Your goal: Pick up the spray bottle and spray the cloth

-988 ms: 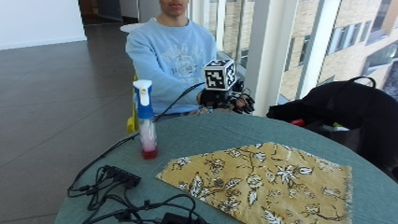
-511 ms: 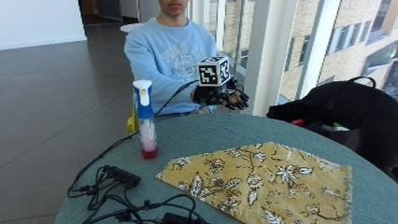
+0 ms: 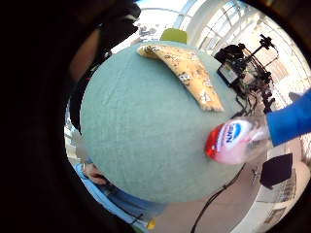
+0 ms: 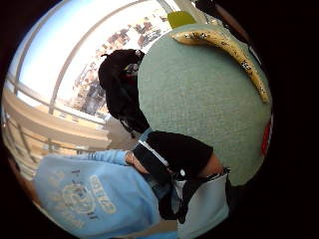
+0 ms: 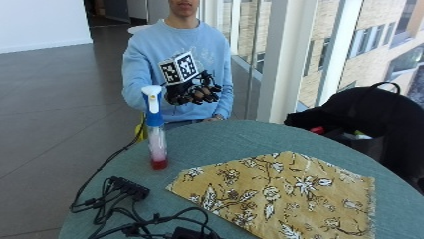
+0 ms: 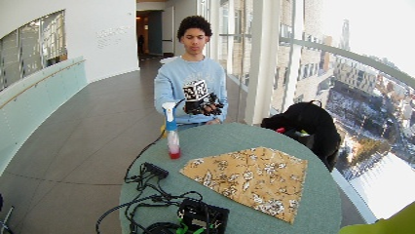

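A clear spray bottle with a white and blue head and red liquid at the bottom stands upright near the left edge of the round green table. A yellow flowered cloth lies flat to its right. My gloved right hand hangs in the air over the table's far edge, just right of the bottle's head, fingers loosely curled and holding nothing. The little finger side palm view has the bottle close by and the cloth beyond it.
Black cables and a power strip lie at the table's front left. A black bag sits on a seat at the right. The person's bare left hand rests at the far table edge.
My gloved hand has moved leftward toward the bottle's head and risen slightly. Bottle and cloth have not moved.
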Motion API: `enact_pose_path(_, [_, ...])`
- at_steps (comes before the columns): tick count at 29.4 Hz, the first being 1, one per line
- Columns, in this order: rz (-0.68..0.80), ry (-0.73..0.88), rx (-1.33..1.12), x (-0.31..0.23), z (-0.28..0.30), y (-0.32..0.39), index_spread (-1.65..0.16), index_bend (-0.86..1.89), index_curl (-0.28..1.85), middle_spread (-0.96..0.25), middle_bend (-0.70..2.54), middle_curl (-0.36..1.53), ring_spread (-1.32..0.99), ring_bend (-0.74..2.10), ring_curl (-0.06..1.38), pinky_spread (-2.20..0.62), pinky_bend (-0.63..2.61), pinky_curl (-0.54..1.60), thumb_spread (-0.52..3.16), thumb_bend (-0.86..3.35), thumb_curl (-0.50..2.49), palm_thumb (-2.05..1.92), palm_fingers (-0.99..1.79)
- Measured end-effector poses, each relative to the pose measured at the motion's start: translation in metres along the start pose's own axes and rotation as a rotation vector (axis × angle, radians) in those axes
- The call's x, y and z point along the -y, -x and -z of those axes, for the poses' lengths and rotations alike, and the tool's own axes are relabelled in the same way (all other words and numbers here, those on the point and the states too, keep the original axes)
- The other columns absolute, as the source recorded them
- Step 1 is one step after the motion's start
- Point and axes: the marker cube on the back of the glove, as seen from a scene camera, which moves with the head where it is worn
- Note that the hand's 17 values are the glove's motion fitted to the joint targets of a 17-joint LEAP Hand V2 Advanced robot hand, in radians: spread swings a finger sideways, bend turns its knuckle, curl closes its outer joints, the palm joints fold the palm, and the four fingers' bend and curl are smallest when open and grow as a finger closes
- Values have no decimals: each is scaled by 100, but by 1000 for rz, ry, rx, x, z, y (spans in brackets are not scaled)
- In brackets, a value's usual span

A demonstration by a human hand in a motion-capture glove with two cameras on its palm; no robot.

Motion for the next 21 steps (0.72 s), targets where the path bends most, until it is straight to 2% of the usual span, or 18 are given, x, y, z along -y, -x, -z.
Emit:
enact_pose_path(9, [-202,-223,165,-55,47,-56,-40,11,25,-6,39,36,2,28,28,20,20,27,104,-2,24,38,43])
enact_pose_path(14, [-571,-67,298,-98,62,-80,-40,14,25,-6,39,37,2,29,29,20,19,28,103,-2,25,38,46])
enact_pose_path(15, [-584,-84,320,-101,62,-87,-39,14,26,-6,39,37,2,29,29,20,19,28,103,-2,25,38,46])
enact_pose_path(19, [-429,-316,323,-96,52,-124,-39,14,26,-6,39,37,2,29,29,20,19,29,102,-2,25,39,48])
enact_pose_path(21, [-442,-334,347,-94,48,-135,-38,14,26,-6,39,37,2,30,29,20,19,29,102,-2,25,39,49])
